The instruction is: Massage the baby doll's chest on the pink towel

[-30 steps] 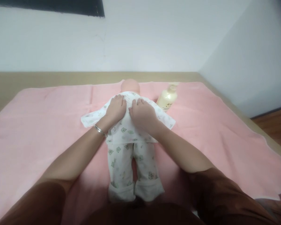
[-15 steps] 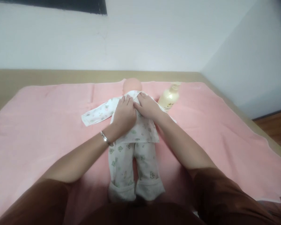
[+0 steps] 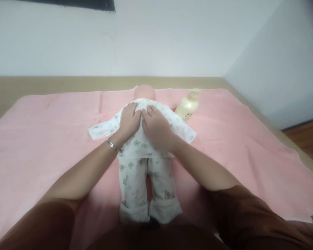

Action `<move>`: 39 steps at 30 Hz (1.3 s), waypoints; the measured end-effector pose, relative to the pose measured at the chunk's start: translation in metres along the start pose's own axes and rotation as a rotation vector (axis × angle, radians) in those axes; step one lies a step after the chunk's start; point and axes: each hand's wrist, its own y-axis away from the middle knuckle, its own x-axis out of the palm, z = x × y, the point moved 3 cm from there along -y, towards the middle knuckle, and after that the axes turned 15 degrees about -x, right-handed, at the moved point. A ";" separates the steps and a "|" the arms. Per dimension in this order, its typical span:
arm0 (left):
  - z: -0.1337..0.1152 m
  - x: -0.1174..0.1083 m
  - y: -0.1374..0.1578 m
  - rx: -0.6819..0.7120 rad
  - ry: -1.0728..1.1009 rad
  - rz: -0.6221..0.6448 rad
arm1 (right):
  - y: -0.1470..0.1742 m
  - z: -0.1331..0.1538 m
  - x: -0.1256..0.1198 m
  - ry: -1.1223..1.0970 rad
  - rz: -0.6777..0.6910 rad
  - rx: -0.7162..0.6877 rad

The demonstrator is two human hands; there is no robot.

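Left hand and right hand lie flat, fingers spread (gripping nothing), side by side on the doll; its long axis runs away, head far, legs near.

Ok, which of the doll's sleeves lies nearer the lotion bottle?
The right sleeve, spread beyond the right hand toward the lotion bottle; the left sleeve points away.

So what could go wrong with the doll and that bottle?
The lotion bottle lies on its side close to the doll's sleeve, so a swept sleeve might nudge it and it could roll or leak onto the pink towel. Both hands, left hand and right hand, press flat, so the doll may slide.
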 end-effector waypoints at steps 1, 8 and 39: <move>-0.001 0.000 0.000 0.008 -0.007 -0.005 | -0.004 -0.008 0.001 -0.038 -0.010 0.040; -0.005 0.000 0.003 0.002 -0.023 0.003 | -0.014 -0.032 0.009 -0.113 -0.015 0.174; -0.014 0.002 0.032 0.067 -0.081 0.017 | -0.009 -0.033 0.002 -0.006 0.039 0.127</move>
